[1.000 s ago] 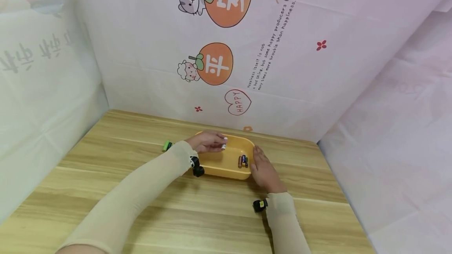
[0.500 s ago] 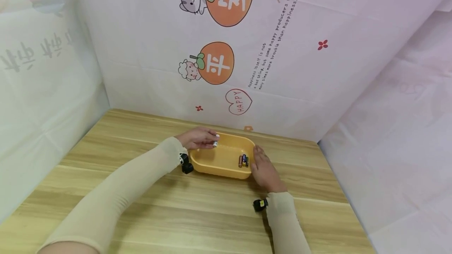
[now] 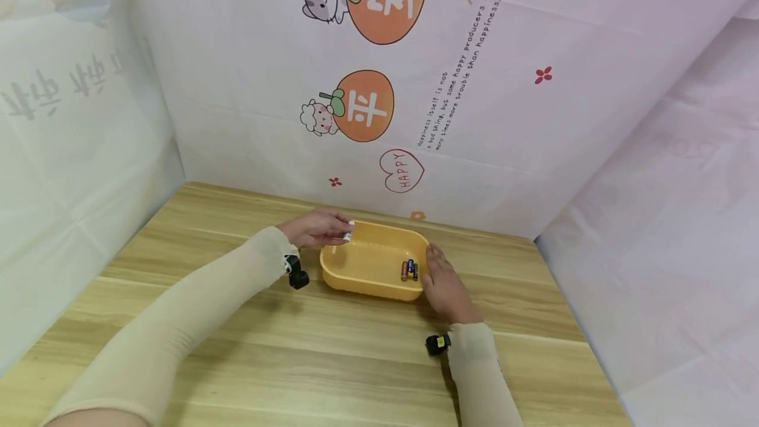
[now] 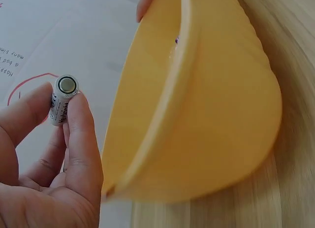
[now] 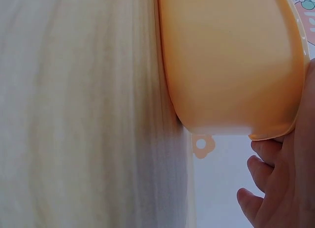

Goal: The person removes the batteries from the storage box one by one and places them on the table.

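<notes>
My left hand (image 3: 314, 227) pinches a small white battery (image 4: 60, 102) with dark print between thumb and fingers. In the head view that hand is at the left end of a yellow plastic tray (image 3: 370, 290), with the battery over the far left rim. My right hand (image 3: 445, 285) lies along the tray's right end, and in the right wrist view its fingers (image 5: 260, 173) reach below the rim. On the tray's floor near the right end lie a brown battery (image 3: 404, 271), a blue and yellow battery (image 3: 410, 269) and a dark green battery (image 3: 416, 273), side by side.
The tray stands on a wood-grain table (image 3: 332, 361) near its back edge. Behind it rises a white printed cloth (image 3: 261, 117), with more pale cloth on both sides. A small black camera (image 3: 437, 345) is strapped at the right wrist.
My left hand has drawn leftward from over the tray's middle to its left end, still pinching the white battery. A green item left of the tray is now hidden. The right hand stays put.
</notes>
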Available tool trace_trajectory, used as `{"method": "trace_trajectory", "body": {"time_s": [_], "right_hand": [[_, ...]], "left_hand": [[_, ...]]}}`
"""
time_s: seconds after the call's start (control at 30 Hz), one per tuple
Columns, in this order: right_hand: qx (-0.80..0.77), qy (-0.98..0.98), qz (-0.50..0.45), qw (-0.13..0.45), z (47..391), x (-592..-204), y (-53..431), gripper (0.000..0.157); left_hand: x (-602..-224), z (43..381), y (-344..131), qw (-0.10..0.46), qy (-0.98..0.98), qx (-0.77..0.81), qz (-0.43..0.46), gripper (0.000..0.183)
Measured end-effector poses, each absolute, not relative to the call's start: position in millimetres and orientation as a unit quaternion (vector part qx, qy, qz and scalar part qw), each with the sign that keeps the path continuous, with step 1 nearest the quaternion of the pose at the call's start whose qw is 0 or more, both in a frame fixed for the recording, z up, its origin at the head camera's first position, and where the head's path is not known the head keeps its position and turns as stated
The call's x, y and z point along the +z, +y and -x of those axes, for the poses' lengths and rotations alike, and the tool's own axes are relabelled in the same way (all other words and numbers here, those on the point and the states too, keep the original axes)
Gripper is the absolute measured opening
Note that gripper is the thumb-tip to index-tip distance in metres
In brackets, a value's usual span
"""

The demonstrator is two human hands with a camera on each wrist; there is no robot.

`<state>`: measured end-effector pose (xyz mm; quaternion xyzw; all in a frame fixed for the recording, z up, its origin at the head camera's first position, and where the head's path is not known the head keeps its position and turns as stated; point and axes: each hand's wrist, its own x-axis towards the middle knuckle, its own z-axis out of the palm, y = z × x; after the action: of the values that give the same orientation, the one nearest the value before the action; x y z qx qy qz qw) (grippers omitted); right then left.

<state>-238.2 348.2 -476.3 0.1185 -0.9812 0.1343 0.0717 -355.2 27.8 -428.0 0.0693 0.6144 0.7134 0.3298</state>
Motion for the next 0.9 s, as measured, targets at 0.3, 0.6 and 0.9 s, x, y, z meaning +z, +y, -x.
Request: {"method": "trace_trajectory", "body": {"time_s": [0.3, 0.6, 0.9], "right_hand": [[0.131, -0.983, -0.114, 0.064, 241, -480, 347, 0.059], [0.131, -0.982, -0.118, 0.066, 241, -481, 347, 0.058], [0.131, -0.982, -0.12, 0.066, 241, -478, 347, 0.057]], "left_hand": [[-433, 359, -5, 0.316, 0.635, 0.702, -0.069, 0.043], [-435, 359, -35, 0.3, 0.633, 0.712, -0.045, 0.048], [-442, 363, -54, 0.287, 0.639, 0.713, -0.034, 0.049]]}}
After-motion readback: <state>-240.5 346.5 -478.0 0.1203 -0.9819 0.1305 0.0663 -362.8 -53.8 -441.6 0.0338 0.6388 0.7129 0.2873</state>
